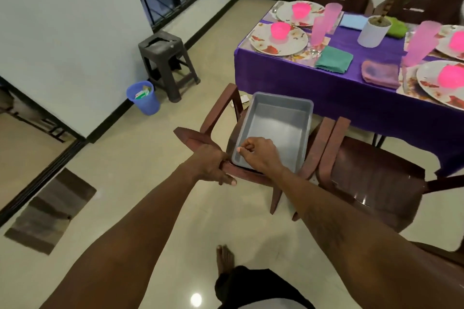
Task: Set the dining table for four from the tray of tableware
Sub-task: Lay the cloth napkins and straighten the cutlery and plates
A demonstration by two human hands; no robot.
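A grey plastic tray (pixel 293 108) with nothing in it sits on the seat of a brown chair (pixel 216 113) beside the table. My right hand (pixel 261 155) grips the tray's near rim with curled fingers. My left hand (pixel 213 165) holds the chair's back rail just left of the tray. On the purple-clothed dining table (pixel 351 98) lie floral plates (pixel 266 45), each with a pink bowl (pixel 280 30), along with tall pink tumblers (pixel 319 30) and folded napkins (pixel 334 59).
A white pot with a green plant (pixel 372 32) stands mid-table. A second brown chair (pixel 376 178) sits right of the tray's chair. A dark stool (pixel 165 63) and a blue bin (pixel 143 98) stand by the wall at left. A striped mat (pixel 50 211) lies on the floor.
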